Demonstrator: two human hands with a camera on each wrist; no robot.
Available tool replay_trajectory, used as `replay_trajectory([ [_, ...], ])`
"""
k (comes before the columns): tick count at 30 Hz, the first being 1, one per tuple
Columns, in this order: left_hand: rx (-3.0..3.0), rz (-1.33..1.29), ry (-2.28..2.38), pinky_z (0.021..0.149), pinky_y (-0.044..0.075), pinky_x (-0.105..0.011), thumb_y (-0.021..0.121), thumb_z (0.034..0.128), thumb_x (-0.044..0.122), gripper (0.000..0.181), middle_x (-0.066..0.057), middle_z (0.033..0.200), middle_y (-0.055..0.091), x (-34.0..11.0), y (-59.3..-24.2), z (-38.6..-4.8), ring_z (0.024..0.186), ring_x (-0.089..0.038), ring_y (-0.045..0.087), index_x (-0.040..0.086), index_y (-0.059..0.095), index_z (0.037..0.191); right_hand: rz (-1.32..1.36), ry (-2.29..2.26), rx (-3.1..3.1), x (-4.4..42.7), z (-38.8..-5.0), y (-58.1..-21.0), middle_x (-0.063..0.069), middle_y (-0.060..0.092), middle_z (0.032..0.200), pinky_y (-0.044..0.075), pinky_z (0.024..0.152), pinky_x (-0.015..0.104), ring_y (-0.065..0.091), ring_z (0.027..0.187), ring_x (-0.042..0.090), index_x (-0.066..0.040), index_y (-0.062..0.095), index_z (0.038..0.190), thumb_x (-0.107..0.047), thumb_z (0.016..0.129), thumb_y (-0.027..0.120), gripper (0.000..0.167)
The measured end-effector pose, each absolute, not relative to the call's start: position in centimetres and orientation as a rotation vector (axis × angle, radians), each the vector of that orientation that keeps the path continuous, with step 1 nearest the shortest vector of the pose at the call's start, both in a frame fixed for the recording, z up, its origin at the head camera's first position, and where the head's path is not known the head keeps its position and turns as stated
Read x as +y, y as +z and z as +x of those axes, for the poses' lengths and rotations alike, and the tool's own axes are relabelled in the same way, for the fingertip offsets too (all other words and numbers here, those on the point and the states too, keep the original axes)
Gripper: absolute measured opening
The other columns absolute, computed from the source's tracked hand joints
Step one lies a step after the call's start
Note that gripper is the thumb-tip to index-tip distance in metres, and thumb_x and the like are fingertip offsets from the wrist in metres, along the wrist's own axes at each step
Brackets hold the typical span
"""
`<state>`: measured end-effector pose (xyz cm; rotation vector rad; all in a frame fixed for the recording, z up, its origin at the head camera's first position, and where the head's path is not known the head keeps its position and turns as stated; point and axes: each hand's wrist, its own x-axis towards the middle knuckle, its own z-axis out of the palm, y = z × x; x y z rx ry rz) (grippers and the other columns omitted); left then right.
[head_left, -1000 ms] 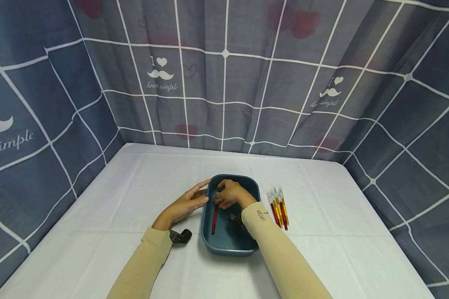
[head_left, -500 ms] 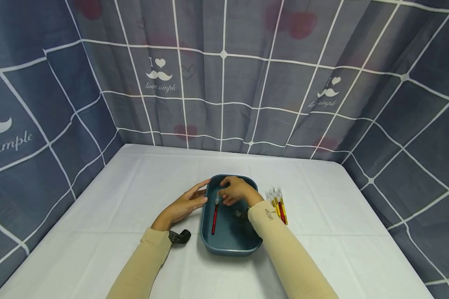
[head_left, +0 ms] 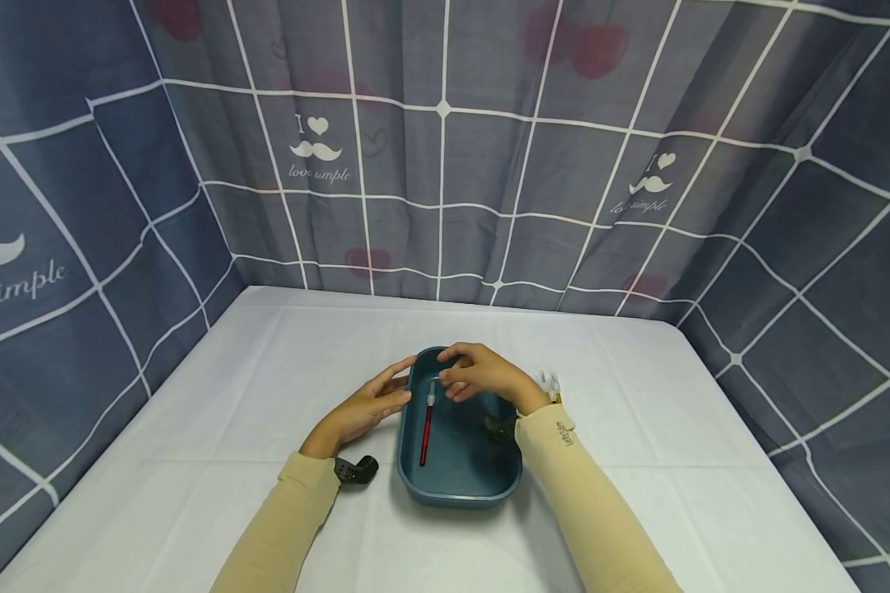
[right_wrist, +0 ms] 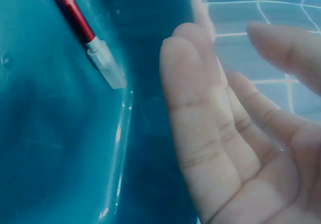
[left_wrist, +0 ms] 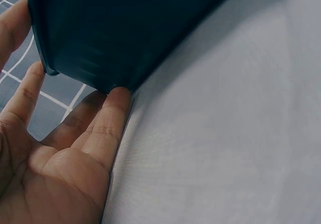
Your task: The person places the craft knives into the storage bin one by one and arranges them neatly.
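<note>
Inside blue-green rectangular plastic box (head_left: 460, 471), slim red stick with translucent cap (head_left: 426, 432) lies near left wall; my right fingers (right_wrist: 188, 103) loosely extended, empty; left fingers (left_wrist: 103, 133) touch outside; placing looks done, next probably calls for reaching clear-capped sticks (head_left: 547, 385) alongside

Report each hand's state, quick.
Left hand: open, fingers touching the outside of the blue tub.
Right hand: open, holding nothing, fingers over the tub.

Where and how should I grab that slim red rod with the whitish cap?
Probably pinch the slim red rod mid-shaft, from above and the right: it lies lengthwise near the left wall of the blue-green rectangular tray, with open floor on its right.
</note>
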<state>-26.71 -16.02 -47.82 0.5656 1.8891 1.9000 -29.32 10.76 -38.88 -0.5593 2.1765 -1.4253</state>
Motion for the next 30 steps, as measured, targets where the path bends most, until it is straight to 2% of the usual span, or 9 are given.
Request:
replay_trajectory([
  [4,1.903,0.555,1.898,0.129,0.026,-0.062,0.058,0.1128,0.013,0.072,-0.026,0.176,0.019,-15.8,-47.8,-26.7,0.164,-0.044,0.017,0.019,0.022,0.175,-0.605,-1.457,2.152,11.7,-28.9,-38.5,0.040,0.066,0.121,0.067,0.087,0.043,0.078,0.093,0.028,0.013,0.050,0.148,-0.004,0.106,0.066,0.048],
  [6,1.916,0.547,1.894,0.129,0.026,-0.062,0.058,0.1127,0.013,0.072,-0.026,0.176,0.020,-15.8,-47.7,-26.7,0.163,-0.045,0.018,0.019,0.022,0.175,-0.618,-1.476,2.145,12.2,-28.6,-38.2,0.039,0.066,0.121,0.066,0.088,0.043,0.077,0.098,0.035,0.014,0.049,0.149,-0.005,0.106,0.066,0.050],
  [10,1.932,0.538,1.892,0.128,0.027,-0.062,0.058,0.1124,0.012,0.071,-0.026,0.176,0.021,-15.8,-47.7,-26.7,0.163,-0.045,0.020,0.019,0.024,0.174,-0.656,-1.521,2.140,13.1,-28.3,-37.8,0.027,0.073,0.113,0.066,0.088,0.044,0.074,0.106,0.048,0.014,0.048,0.149,-0.006,0.107,0.065,0.050],
  [13,1.937,0.530,1.889,0.128,0.027,-0.061,0.058,0.1124,0.011,0.071,-0.025,0.176,0.021,-15.8,-47.8,-26.7,0.163,-0.044,0.019,0.019,0.024,0.175,-0.668,-1.563,2.122,13.7,-28.1,-37.7,0.016,0.075,0.109,0.066,0.089,0.043,0.073,0.108,0.049,0.013,0.048,0.149,-0.005,0.107,0.064,0.049],
  [15,1.945,0.530,1.883,0.129,0.027,-0.061,0.059,0.1124,0.011,0.072,-0.024,0.176,0.021,-15.8,-47.9,-26.8,0.163,-0.043,0.019,0.020,0.024,0.175,-0.662,-1.593,2.113,14.1,-27.9,-37.7,0.018,0.074,0.110,0.066,0.089,0.042,0.075,0.105,0.045,0.012,0.049,0.149,-0.005,0.107,0.064,0.048],
  [21,1.953,0.537,1.878,0.129,0.028,-0.059,0.060,0.1122,0.013,0.073,-0.023,0.177,0.021,-15.9,-48.1,-26.8,0.164,-0.042,0.019,0.020,0.023,0.175,-0.655,-1.675,2.138,15.3,-27.2,-37.7,0.038,0.065,0.119,0.066,0.087,0.037,0.076,0.094,0.024,0.009,0.053,0.148,-0.003,0.105,0.068,0.048],
  [23,1.956,0.538,1.881,0.129,0.028,-0.060,0.060,0.1122,0.014,0.073,-0.023,0.177,0.021,-15.9,-48.0,-26.7,0.164,-0.042,0.018,0.020,0.024,0.175,-0.657,-1.706,2.148,15.7,-27.1,-37.9,0.032,0.068,0.116,0.066,0.087,0.036,0.075,0.093,0.022,0.009,0.054,0.147,-0.003,0.104,0.069,0.047],
  [28,1.960,0.543,1.883,0.128,0.027,-0.061,0.061,0.1120,0.014,0.073,-0.023,0.176,0.021,-15.9,-47.9,-26.6,0.164,-0.043,0.018,0.019,0.024,0.175,-0.654,-1.772,2.166,16.6,-27.0,-38.3,0.006,0.073,0.105,0.065,0.086,0.034,0.074,0.091,0.021,0.009,0.057,0.143,-0.002,0.103,0.069,0.043],
  [30,1.959,0.548,1.881,0.129,0.026,-0.062,0.060,0.1121,0.014,0.073,-0.023,0.177,0.020,-15.9,-47.9,-26.6,0.164,-0.043,0.017,0.018,0.023,0.175,-0.657,-1.785,2.185,17.0,-26.9,-38.4,0.006,0.073,0.104,0.065,0.086,0.033,0.074,0.091,0.019,0.009,0.057,0.142,-0.002,0.103,0.069,0.042],
])
